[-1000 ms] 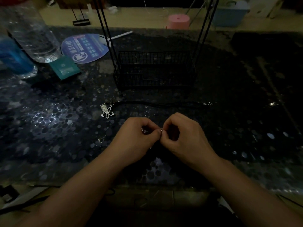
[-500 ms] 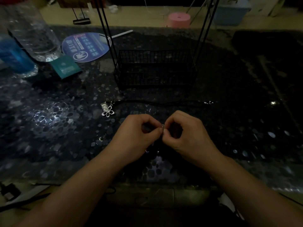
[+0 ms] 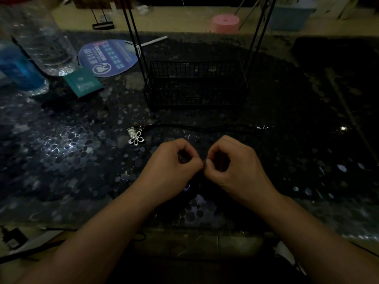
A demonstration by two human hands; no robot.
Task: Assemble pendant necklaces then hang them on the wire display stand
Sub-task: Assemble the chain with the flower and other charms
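Near six o'clock on the worktop (image 3: 61, 152), the hands are still working fingertip to fingertip, and little is changing across the last second: they are drifting slightly away from the body, and the small bright part once glinting between the thumbs is now mostly hidden. That suggests the joining step is still going on, with nothing hung yet. The left hand (image 3: 174, 169) is curling tight, thumb and forefinger pinching; the right hand (image 3: 231, 167) is mirroring it, knuckles up. What they pinch is probably a clasp or cord end, too dark to tell. A finished-looking necklace (image 3: 205, 128) is lying at twelve o'clock from the hands, its flower pendant (image 3: 136, 138) at ten o'clock, before the stand (image 3: 194, 85).
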